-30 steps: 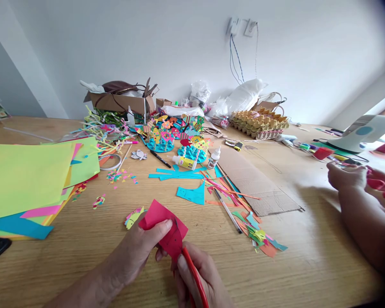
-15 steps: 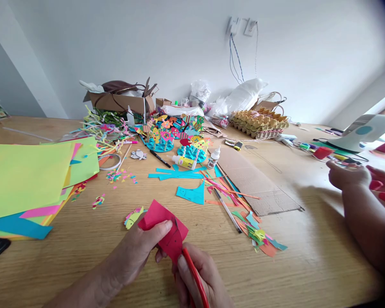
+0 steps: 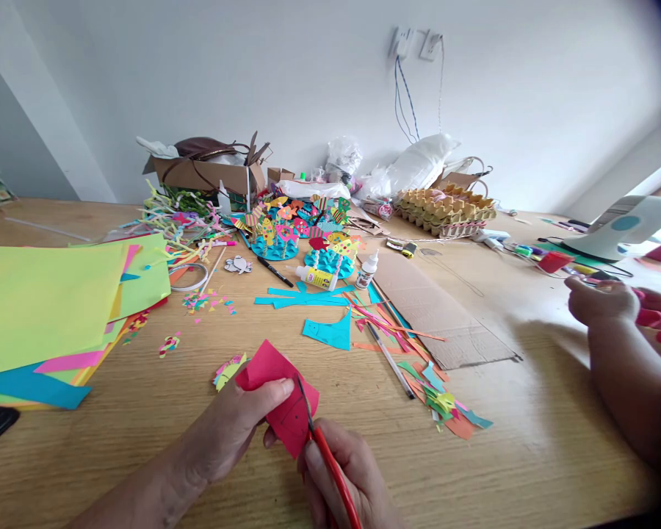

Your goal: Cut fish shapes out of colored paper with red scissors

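Note:
Between the thumb and fingers of my left hand (image 3: 236, 419) is a piece of red paper (image 3: 272, 367) with a dark drawn outline and a dot on it. My right hand (image 3: 344, 466) grips red-handled scissors (image 3: 333, 463), whose dark blade lies over the paper's right side. The lower blade is hidden behind the sheet. Just beyond my left hand, partly covered by it, lies a small stack of colourful paper fish (image 3: 228, 369). Farther ahead is a blue paper offcut (image 3: 327, 329) with pencil lines.
Coloured sheets (image 3: 49, 301) are piled at left. Paper scraps (image 3: 446, 404), a pen (image 3: 391, 360) and cardboard (image 3: 441, 316) lie at right. Glue bottles (image 3: 367, 270) stand before paper-fish decorations (image 3: 330, 253). At far right are another person's hands (image 3: 603, 301).
The scissors' blade has come up over the red paper's right side, where it was lower and mostly hidden before. The paper has tilted slightly in my left hand.

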Motion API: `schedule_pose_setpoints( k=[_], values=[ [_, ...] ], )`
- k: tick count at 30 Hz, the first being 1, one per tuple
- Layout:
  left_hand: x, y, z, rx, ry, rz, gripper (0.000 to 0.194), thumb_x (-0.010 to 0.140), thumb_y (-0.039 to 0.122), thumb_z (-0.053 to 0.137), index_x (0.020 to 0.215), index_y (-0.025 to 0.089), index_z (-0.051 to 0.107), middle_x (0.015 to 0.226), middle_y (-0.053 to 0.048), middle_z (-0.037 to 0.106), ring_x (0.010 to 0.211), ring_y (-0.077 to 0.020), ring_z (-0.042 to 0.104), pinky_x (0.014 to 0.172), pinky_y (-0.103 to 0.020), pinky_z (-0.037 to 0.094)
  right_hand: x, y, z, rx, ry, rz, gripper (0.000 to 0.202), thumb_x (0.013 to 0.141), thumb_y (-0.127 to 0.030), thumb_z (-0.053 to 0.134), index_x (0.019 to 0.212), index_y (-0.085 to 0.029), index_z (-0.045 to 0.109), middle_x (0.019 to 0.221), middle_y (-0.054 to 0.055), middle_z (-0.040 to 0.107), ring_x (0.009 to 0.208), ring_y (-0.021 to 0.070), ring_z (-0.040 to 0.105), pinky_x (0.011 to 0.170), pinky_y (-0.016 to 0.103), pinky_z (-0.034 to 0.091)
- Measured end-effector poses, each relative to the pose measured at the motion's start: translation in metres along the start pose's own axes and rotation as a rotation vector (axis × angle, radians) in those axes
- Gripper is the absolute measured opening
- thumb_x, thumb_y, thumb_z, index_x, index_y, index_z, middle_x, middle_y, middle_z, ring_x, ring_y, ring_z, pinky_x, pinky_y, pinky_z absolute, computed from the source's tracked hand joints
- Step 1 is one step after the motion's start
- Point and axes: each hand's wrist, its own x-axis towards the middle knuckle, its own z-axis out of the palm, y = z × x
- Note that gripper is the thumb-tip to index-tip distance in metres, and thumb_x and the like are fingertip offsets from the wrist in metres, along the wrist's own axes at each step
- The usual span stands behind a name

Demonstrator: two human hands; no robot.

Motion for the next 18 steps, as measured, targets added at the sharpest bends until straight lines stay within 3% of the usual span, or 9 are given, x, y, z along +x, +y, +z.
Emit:
schedule_pose_setpoints(
  k=[10,18],
  values=[
    [0.001,-0.003,-0.004,0.001,0.018,-0.022,0.027,0.07,0.036,0.063,0.053,0.016,0.059,0.048,0.002,0.056,0.047,-0.0105,0.047,0.042,-0.02,0.032,-0.005,0.011,-0.004,-0.086,0.032,0.016,0.057,0.078,-0.07,0.037,0.063,-0.016,0.047,0.051,-0.005,0.032,0.041,0.0057,0.028,0.035,0.017,0.019],
    [0.002,-0.008,-0.008,0.028,0.037,-0.039,0.026,0.067,0.038,0.066,0.055,0.016,0.06,0.05,0.001,0.06,0.049,-0.0114,0.05,0.049,-0.021,0.04,-0.003,0.003,-0.005,-0.068,-0.003,0.027,0.058,0.077,-0.072,0.038,0.066,-0.016,0.05,0.051,-0.006,0.033,0.038,0.0046,0.029,0.034,0.016,0.022]
  ],
)
